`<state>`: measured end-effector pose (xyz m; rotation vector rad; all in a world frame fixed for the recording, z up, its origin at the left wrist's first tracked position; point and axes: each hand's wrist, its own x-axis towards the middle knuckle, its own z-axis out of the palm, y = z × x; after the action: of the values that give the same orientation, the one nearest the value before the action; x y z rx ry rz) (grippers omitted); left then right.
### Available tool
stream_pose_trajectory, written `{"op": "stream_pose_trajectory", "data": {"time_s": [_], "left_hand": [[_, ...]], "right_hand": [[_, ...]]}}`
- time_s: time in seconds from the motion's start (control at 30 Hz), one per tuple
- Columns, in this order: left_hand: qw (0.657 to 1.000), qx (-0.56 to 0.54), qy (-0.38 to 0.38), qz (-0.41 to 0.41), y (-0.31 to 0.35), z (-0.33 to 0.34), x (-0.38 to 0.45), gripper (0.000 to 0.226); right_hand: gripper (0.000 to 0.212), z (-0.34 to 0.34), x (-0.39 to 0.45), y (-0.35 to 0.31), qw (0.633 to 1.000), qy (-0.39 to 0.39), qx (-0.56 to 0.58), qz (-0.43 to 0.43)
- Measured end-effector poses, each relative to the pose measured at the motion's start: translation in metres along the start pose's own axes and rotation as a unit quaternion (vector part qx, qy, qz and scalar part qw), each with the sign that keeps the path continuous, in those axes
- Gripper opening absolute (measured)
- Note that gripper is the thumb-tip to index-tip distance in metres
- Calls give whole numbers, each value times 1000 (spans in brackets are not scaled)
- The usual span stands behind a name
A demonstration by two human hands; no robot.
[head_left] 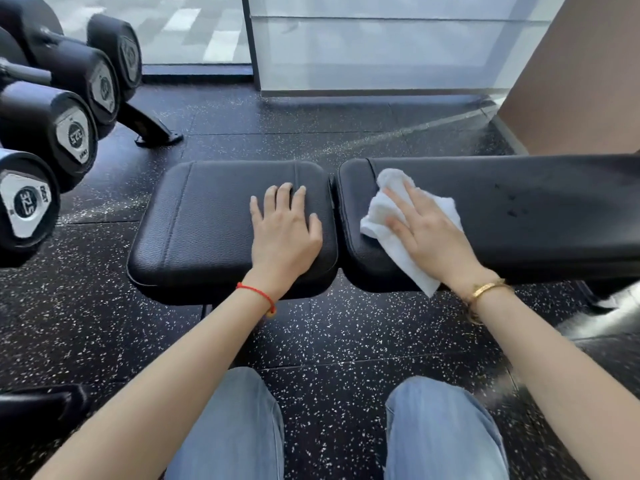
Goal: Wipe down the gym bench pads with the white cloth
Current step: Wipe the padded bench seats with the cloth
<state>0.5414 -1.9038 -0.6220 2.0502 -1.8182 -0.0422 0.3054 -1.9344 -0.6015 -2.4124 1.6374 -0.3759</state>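
Left hand [284, 230]: your fingers flat, pressing seat pad [207, 223], gripping nothing.
Right hand [429, 230]: flat, pressing white cloth [384, 216] onto back pad [519, 209].

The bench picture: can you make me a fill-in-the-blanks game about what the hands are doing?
1. The right hand presses a white ____ onto the long back pad.
2. The left hand rests flat on the ____ pad, holding nothing.
3. The left wrist wears a thin ____ string.
4. Black ____ sit on the rack at the left.

Missing words: cloth; seat; red; dumbbells
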Motion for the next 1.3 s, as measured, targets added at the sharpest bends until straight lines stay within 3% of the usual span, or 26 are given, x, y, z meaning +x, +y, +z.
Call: {"op": "stream_pose_trajectory", "data": {"time_s": [0.13,0.23,0.33,0.4,0.6,0.77,0.9,1.03,1.17,1.3], "left_hand": [[1000,11,22,-5,1,-2,-1,54],[999,13,34,-7,2,-2,-2,55],[999,5,46,-12,0,-3,-4,49],[999,6,41,-13,-1,-5,-5,48],[999,16,22,-29,8,-10,-5,54],[999,11,26,-29,6,-11,-4,55],[1000,10,24,-15,3,-9,-3,55],[1000,14,15,-10,0,-8,-4,55],[1000,19,11,-7,-1,-6,-5,53],[1000,14,13,-8,-1,-6,-5,56]], "right_hand": [[56,-4,56,10,999,-28,-21,18],[57,4,78,-12,996,-35,-51,-63],[57,7,55,-10,983,-41,-67,-169],[60,3,31,7,979,-50,-43,-195],[58,-11,61,48,993,-30,-35,-108],[59,9,83,-4,980,-66,-79,-170],[59,7,35,9,971,-62,-58,-224],[63,-7,16,51,983,-49,-36,-171],[59,-12,67,49,993,-49,-57,-87],[57,2,80,6,988,-79,-51,-126]]}}
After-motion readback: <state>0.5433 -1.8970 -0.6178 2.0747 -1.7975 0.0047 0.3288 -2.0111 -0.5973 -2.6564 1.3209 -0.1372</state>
